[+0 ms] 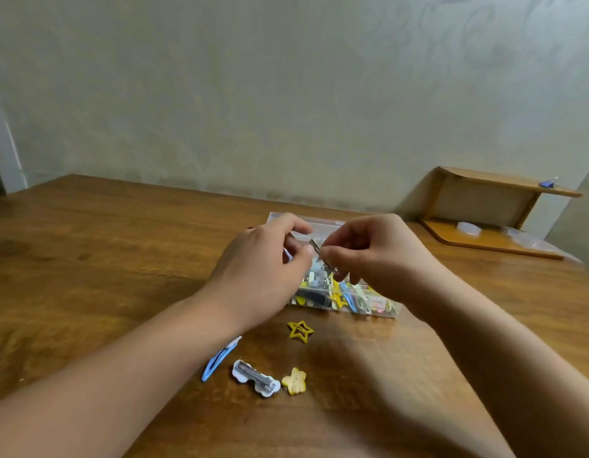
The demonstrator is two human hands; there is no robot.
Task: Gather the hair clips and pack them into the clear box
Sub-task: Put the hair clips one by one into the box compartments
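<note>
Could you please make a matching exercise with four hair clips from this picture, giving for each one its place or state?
Things:
1. silver clip
2. star outline clip
3. blue snap clip
4. white cloud clip

Places or states:
A. lies metal side up, beside the yellow flower clip
B. partly under the left forearm
C. pinched by the left hand and right hand over the clear box
D. alone on the table, just before the box

Pairs: 1-C, 2-D, 3-B, 4-A

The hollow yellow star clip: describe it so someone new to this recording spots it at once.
Start at the clear box under both hands on the wooden table. Just in front of its near wall, alone on the wood, lies the yellow star clip. It is an open outline, unlike the solid pale-yellow star clip nearer the camera beside the white clip.
</note>
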